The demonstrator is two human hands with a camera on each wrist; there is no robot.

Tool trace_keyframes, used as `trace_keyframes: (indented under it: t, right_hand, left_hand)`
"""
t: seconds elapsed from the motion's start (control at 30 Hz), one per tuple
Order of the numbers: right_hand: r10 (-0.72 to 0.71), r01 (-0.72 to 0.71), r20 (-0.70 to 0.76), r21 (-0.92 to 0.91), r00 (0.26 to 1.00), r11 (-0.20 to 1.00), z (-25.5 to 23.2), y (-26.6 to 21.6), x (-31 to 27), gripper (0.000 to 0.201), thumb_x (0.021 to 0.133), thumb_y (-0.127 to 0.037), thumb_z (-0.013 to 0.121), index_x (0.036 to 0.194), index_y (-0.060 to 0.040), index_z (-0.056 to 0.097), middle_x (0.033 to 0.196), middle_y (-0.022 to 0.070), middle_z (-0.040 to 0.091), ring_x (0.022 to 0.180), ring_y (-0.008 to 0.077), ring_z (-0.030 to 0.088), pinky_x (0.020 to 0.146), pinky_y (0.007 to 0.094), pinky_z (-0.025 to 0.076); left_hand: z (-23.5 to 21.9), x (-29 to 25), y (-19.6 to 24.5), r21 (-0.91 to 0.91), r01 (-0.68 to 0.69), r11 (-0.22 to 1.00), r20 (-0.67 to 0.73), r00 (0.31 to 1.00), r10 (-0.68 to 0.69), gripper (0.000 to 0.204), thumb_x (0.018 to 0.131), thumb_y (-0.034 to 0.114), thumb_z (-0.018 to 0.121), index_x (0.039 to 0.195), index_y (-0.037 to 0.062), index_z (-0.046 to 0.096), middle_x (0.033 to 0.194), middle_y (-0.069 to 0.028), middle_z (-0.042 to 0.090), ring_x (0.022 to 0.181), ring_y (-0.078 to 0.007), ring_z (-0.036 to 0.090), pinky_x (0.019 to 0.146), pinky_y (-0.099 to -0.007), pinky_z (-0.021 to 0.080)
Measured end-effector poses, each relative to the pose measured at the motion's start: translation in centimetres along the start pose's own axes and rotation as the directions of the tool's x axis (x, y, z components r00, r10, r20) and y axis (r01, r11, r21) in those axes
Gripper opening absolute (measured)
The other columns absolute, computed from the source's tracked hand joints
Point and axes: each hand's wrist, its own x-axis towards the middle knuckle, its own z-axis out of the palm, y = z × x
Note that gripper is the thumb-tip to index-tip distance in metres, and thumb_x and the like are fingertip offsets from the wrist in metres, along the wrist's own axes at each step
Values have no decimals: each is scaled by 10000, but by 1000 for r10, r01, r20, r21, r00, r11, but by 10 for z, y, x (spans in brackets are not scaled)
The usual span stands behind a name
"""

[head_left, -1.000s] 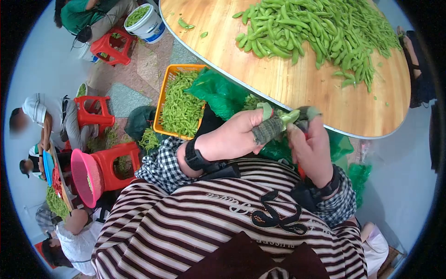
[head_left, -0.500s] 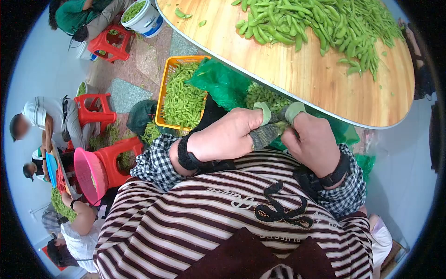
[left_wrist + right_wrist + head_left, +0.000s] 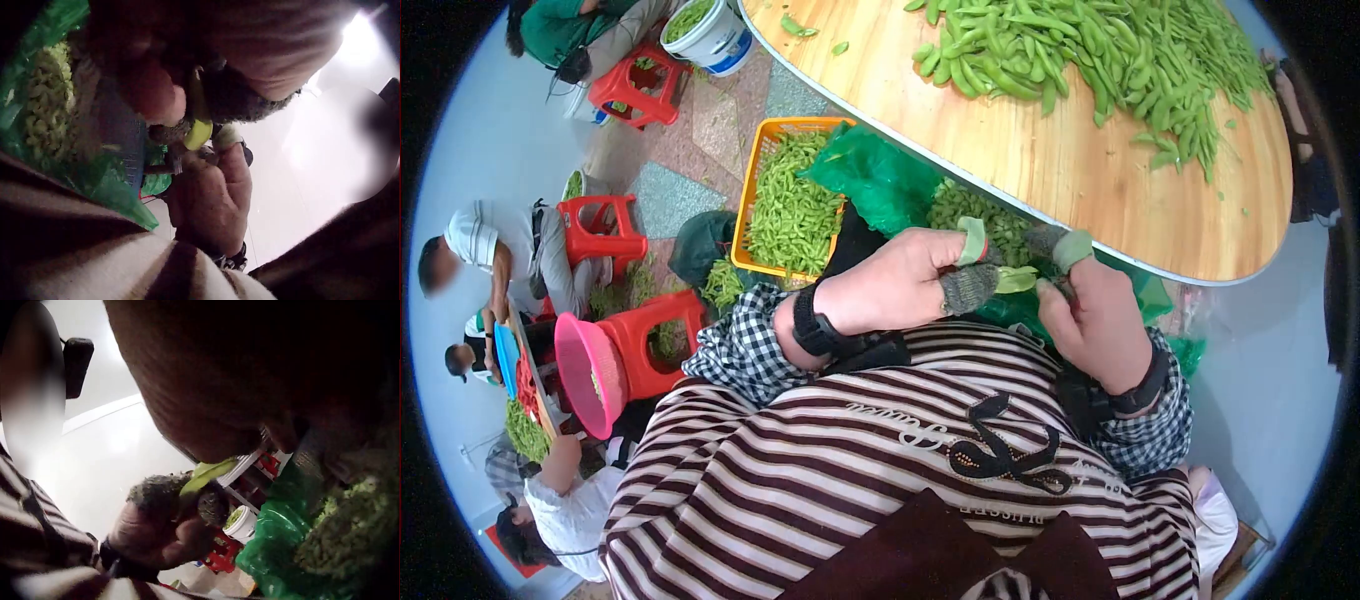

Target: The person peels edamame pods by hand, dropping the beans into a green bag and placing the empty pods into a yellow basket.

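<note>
In the head view my left hand [image 3: 895,285] pinches a green soybean pod [image 3: 1016,279] between thumb and forefinger. My right hand [image 3: 1100,325], fingers curled, grips the pod's other end at its thumb tip. Grey knitted covers wrap several fingers, and both thumbs wear pale green bands. From the left wrist view the pod [image 3: 199,132] bridges the two hands, and the right wrist view shows the pod [image 3: 203,478] standing out of the left fingers. Below the hands, shelled beans [image 3: 980,215] lie in a green plastic bag [image 3: 880,195].
A round wooden table [image 3: 1000,150] bears a heap of pods [image 3: 1100,60] ahead. To the left stand a yellow basket [image 3: 750,235] of pods, a pink basin [image 3: 580,370] on a red stool [image 3: 655,345], and a white bucket [image 3: 725,45]. Other people sit at the left edge.
My hands came close together, then the right hand drew back to the right. The pod, mostly covered half a second ago, shows between them now. The view has shifted slightly.
</note>
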Motion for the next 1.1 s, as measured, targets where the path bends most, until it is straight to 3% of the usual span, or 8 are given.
trace_keyframes:
  t: [0.1, 0.33, 0.53, 0.73, 0.83, 1.0, 1.03, 1.1]
  right_hand:
    - [161, -206, 149, 374, 976, 904, -11, -8, 6, 179, 823, -125, 601, 885, 10, 502, 632, 204, 544, 590, 385, 570, 508, 407, 438]
    - [24, -17, -44, 160, 999, 987, -5, -16, 0, 154, 800, -97, 601, 772, -4, 481, 644, 213, 529, 602, 404, 572, 529, 459, 469]
    - [-22, 25, -30, 107, 999, 994, -26, -18, -4, 165, 782, -99, 630, 730, -14, 499, 623, 192, 515, 569, 375, 570, 505, 432, 466]
    - [364, -278, -175, 382, 915, 881, -68, 5, -19, 163, 794, 8, 528, 954, -6, 557, 641, 158, 548, 534, 276, 569, 502, 316, 434]
    - [360, -302, -121, 342, 925, 890, -75, 6, -15, 150, 792, 13, 498, 935, 8, 544, 650, 104, 533, 566, 188, 537, 531, 272, 421]
    - [126, -116, -45, 181, 991, 977, -72, -2, 9, 147, 781, 15, 489, 919, 14, 539, 622, 64, 496, 565, 96, 487, 524, 241, 395]
    - [160, -148, -40, 210, 986, 966, -76, -3, 15, 154, 784, -56, 538, 929, -6, 528, 604, 166, 528, 542, 325, 569, 511, 352, 436]
    - [248, -241, 13, 285, 969, 928, -80, -1, 27, 144, 786, -58, 535, 920, -5, 531, 595, 150, 521, 522, 289, 555, 505, 338, 428]
  left_hand:
    - [10, 12, -5, 77, -218, 973, -59, 973, 223, 181, 857, 167, 637, 986, 42, 613, 868, -138, 620, 812, -288, 623, 720, -334, 488]
    - [19, 35, -5, 255, -404, 879, -63, 900, 432, 214, 799, 144, 599, 973, 32, 543, 898, -195, 572, 862, -404, 564, 728, -427, 484]
    - [27, 39, 4, 158, -401, 902, -101, 902, 419, 202, 803, 61, 560, 1001, 33, 535, 911, -189, 572, 882, -405, 562, 749, -413, 482]
    - [11, 34, 18, 307, -276, 911, 45, 960, 276, 465, 861, 129, 549, 1318, 104, 470, 1144, -186, 592, 967, -382, 588, 802, -404, 487]
    - [14, 36, 19, 287, -423, 859, 27, 901, 434, 464, 873, 177, 582, 1316, 97, 471, 1090, -169, 612, 857, -324, 631, 737, -369, 498]
    - [10, 29, 25, 9, -137, 991, -80, 987, 137, 510, 840, 210, 685, 1282, 73, 473, 968, -26, 622, 657, -60, 519, 593, -216, 438]
    - [13, 30, 20, -159, -151, 976, -174, 977, 123, 460, 815, 144, 712, 1214, 69, 495, 958, -6, 594, 653, -40, 488, 579, -203, 422]
    - [5, 30, 12, -91, -179, 980, -249, 957, 152, 459, 799, 165, 728, 1180, 71, 491, 889, -15, 564, 605, -57, 481, 553, -212, 412]
